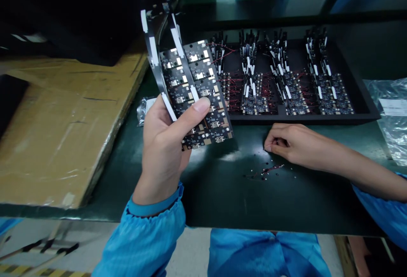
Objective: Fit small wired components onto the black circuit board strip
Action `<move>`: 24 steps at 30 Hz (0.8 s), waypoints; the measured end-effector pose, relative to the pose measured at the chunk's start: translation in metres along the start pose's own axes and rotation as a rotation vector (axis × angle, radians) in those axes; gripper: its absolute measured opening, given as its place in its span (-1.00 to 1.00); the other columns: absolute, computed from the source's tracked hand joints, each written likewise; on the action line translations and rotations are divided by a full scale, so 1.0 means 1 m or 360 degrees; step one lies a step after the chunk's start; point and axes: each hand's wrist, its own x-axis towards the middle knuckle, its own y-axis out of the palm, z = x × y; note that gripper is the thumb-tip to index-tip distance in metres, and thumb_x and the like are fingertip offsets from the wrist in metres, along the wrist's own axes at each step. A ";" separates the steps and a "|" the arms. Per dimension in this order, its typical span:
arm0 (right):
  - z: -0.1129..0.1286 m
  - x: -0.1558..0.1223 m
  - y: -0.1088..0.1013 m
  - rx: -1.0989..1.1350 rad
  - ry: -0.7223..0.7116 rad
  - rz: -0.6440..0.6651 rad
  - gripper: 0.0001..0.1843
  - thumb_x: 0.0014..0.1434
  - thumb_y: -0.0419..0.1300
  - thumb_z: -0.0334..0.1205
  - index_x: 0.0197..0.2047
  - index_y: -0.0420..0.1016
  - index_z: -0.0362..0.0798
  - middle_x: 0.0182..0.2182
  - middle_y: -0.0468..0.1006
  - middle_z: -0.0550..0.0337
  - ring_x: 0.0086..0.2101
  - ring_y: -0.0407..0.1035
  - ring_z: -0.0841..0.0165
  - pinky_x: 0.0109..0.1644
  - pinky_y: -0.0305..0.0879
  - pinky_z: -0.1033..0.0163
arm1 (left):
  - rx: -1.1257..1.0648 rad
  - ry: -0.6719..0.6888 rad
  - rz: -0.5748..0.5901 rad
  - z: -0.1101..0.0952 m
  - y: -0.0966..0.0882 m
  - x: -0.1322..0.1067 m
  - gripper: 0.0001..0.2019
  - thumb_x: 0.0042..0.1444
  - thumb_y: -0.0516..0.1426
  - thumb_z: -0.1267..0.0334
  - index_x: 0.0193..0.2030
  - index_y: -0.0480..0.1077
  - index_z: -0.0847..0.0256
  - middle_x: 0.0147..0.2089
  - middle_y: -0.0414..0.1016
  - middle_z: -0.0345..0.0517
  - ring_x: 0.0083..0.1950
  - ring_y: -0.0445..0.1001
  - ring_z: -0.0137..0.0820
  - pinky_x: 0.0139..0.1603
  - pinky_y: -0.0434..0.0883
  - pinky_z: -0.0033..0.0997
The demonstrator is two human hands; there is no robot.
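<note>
My left hand [168, 135] grips a black circuit board panel [203, 86] by its left side, thumb on top, tilted above the table. Long dark flex cables [154, 52] with white strips rise from the panel past its far edge. Lower right, my right hand [291, 141] rests at the table surface with thumb and fingers pinched together; whatever is between the fingertips is too small to make out. Just below those fingertips lie small red wires and tiny black and white bits [269, 170], scattered on the green table [229, 200].
Behind my hands stands a black tray [362, 95] holding several rows of circuit boards with red wires and flex cables. A plastic-wrapped cardboard sheet [63, 133] covers the left side. Clear plastic bags [394, 120] lie at the right. A raised ledge runs along the back.
</note>
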 end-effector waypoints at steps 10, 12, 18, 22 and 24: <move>0.000 -0.002 0.002 -0.0047 -0.0103 -0.0102 -0.87 0.27 0.33 -0.02 -0.35 0.63 0.30 -0.31 0.69 0.24 -0.37 0.49 0.16 -0.31 0.37 0.06 | -0.0092 -0.0011 0.0057 -0.002 -0.001 -0.001 -0.75 0.26 0.18 0.48 0.00 0.55 0.13 -0.03 0.68 -0.04 0.08 0.63 0.03 -0.02 0.64 0.08; -0.002 -0.004 0.003 0.0012 -0.0108 -0.0099 -0.85 0.29 0.31 0.02 -0.33 0.65 0.32 -0.30 0.71 0.24 -0.36 0.52 0.14 -0.31 0.40 0.05 | -0.0064 -0.0076 0.0093 -0.002 -0.003 -0.001 -0.76 0.25 0.21 0.45 0.00 0.56 0.14 -0.04 0.68 -0.02 0.07 0.63 0.06 -0.06 0.66 0.10; -0.015 -0.003 0.004 0.0166 -0.0111 -0.0066 -0.86 0.24 0.31 0.12 -0.28 0.68 0.36 -0.25 0.73 0.23 -0.34 0.56 0.11 -0.32 0.45 0.01 | -0.0017 -0.0237 0.0224 -0.001 -0.009 0.000 -0.82 0.25 0.24 0.32 -0.02 0.57 0.18 -0.06 0.70 0.03 -0.02 0.67 0.03 -0.08 0.66 0.05; -0.019 -0.009 0.004 0.0328 -0.0147 -0.0104 -0.82 0.30 0.30 0.14 -0.25 0.68 0.33 -0.27 0.73 0.24 -0.36 0.56 0.16 -0.34 0.48 0.05 | 0.0063 -0.0347 0.0203 0.000 -0.025 -0.010 -0.77 0.25 0.24 0.17 -0.06 0.58 0.26 -0.23 0.71 0.03 -0.26 0.70 -0.06 -0.32 0.67 -0.14; -0.018 -0.016 0.003 0.0375 -0.0206 -0.0180 -0.82 0.32 0.30 0.12 -0.25 0.67 0.31 -0.30 0.72 0.25 -0.39 0.55 0.21 -0.36 0.47 0.11 | 0.0196 -0.0405 0.0159 -0.002 -0.039 -0.023 -0.79 0.19 0.29 0.16 -0.12 0.60 0.22 -0.35 0.69 -0.03 -0.37 0.67 -0.14 -0.43 0.62 -0.28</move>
